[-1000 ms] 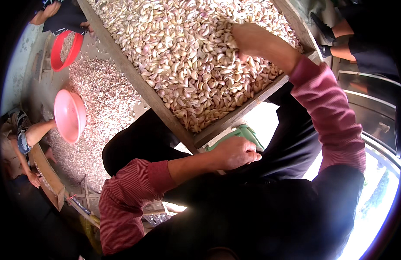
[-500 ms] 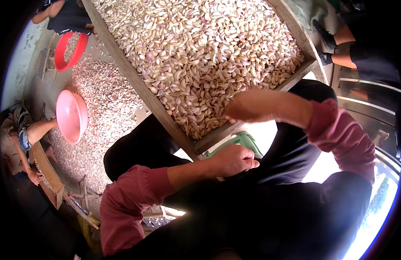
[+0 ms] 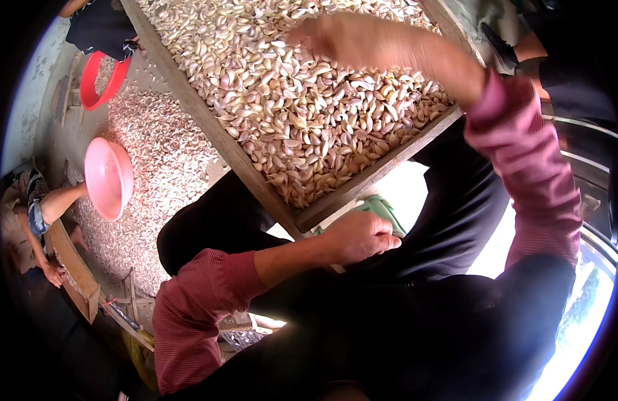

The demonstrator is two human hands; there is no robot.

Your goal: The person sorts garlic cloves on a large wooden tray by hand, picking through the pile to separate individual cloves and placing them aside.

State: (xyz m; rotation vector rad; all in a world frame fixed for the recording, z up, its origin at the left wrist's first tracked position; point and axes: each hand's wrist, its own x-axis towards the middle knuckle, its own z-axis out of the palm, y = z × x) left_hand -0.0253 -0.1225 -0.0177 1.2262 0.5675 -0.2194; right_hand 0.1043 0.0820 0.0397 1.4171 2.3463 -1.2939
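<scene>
A wide wooden tray (image 3: 212, 137) heaped with pale garlic cloves (image 3: 309, 100) rests on my lap. My left hand (image 3: 359, 235) sits just below the tray's near corner, its fingers curled around a green object (image 3: 384, 208) that is mostly hidden under it. My right hand (image 3: 339, 37) is over the cloves near the tray's far side. It is blurred by motion, so I cannot make out its fingers or anything in them. Both my sleeves are dark pink.
On the floor at left lies a spread of garlic cloves (image 3: 155, 154) with a pink basin (image 3: 108, 177) and a red basin (image 3: 98, 80). Another person (image 3: 35, 207) crouches at far left by a wooden box (image 3: 72, 267). Someone's foot (image 3: 503, 47) shows at top right.
My right hand came down to the tray's near edge half a second ago and has swung back up over the cloves. My left hand has stayed on the green object.
</scene>
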